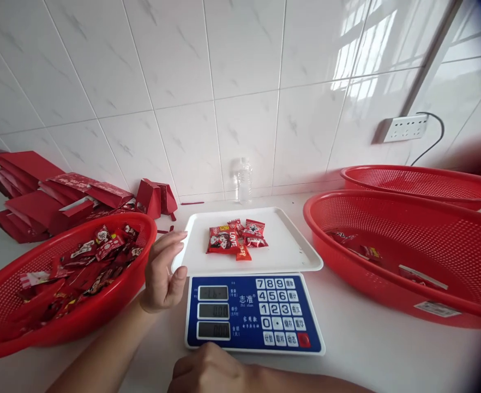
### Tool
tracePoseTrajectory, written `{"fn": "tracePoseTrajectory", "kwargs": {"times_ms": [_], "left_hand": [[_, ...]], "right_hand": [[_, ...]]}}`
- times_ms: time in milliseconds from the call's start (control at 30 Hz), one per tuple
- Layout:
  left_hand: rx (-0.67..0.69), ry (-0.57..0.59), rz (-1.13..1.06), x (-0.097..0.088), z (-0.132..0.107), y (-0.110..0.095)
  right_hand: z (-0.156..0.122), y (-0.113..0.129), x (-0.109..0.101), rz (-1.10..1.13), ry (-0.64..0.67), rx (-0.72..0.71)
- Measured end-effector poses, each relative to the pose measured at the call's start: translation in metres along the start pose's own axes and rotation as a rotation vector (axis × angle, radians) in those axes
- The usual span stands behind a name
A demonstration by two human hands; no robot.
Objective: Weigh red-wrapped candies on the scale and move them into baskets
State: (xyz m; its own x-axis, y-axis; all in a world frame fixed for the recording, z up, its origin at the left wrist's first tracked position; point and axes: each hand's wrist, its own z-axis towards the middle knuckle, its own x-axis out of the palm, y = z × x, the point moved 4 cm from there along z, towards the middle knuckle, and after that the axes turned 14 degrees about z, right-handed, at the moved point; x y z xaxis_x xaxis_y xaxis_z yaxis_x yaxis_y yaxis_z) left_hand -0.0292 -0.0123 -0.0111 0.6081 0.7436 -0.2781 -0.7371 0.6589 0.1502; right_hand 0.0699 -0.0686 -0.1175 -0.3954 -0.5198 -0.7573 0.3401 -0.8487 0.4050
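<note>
A blue-and-white electronic scale [248, 314] stands in front of me, its white tray [285, 251] toward the wall. On the tray lie several red candy packets, among them a larger "LOVE" packet [223, 240] and a small red-and-white wrapped piece [254, 227]. My left hand [162, 273] is held upright at the tray's left edge, thumb apart from loosely bent fingers, with nothing in it. Below the scale's front edge, my right hand [210, 368] rests closed in a fist, back of the hand up. Its fingertips are hidden and no object shows in it.
At left is a red basket [138, 224] of wrapped sweets, with red paper boxes [56, 196] piled behind. Two red baskets stand at right; the nearer basket [388, 284] holds a few packets. A clear bottle [244, 180] stands by the wall, under a power socket [404, 129] further right.
</note>
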Motion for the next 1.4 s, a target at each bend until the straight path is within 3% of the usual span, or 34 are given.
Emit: {"fn": "tracePoseTrajectory", "kwargs": {"times_ms": [233, 300, 400, 500, 633, 767, 833, 900, 1067, 1400], "left_hand": [[-0.386, 0.040, -0.105, 0.011, -0.029, 0.002], [-0.441, 0.082, -0.135, 0.014, -0.032, 0.002], [-0.505, 0.115, -0.158, 0.017, -0.038, 0.005], [-0.606, 0.118, -0.173, 0.017, -0.044, 0.014], [-0.746, 0.098, -0.205, 0.017, -0.048, 0.025], [-0.858, 0.092, -0.254, 0.018, -0.048, 0.028], [-0.877, 0.100, -0.271, 0.019, -0.048, 0.028], [-0.876, 0.111, -0.285, 0.020, -0.048, 0.027], [-0.881, 0.108, -0.303, 0.021, -0.050, 0.026], [-0.868, 0.139, -0.287, 0.023, -0.049, 0.025]], "right_hand": [[0.001, 0.028, -0.023, -0.121, -0.302, -0.177], [0.002, 0.027, -0.021, -0.168, -0.289, -0.176], [-0.001, 0.020, -0.017, -0.210, -0.172, -0.121], [-0.006, 0.020, -0.024, -0.202, -0.117, -0.049], [-0.002, 0.034, -0.063, -0.296, -0.173, 0.005], [0.007, 0.028, -0.124, -0.359, -0.284, 0.304], [0.006, 0.016, -0.152, -0.404, -0.331, 0.443], [0.003, 0.002, -0.171, -0.436, -0.296, 0.568], [-0.013, -0.022, -0.190, -0.420, -0.092, 0.866], [-0.029, -0.034, -0.206, -0.474, -0.120, 0.894]]}}
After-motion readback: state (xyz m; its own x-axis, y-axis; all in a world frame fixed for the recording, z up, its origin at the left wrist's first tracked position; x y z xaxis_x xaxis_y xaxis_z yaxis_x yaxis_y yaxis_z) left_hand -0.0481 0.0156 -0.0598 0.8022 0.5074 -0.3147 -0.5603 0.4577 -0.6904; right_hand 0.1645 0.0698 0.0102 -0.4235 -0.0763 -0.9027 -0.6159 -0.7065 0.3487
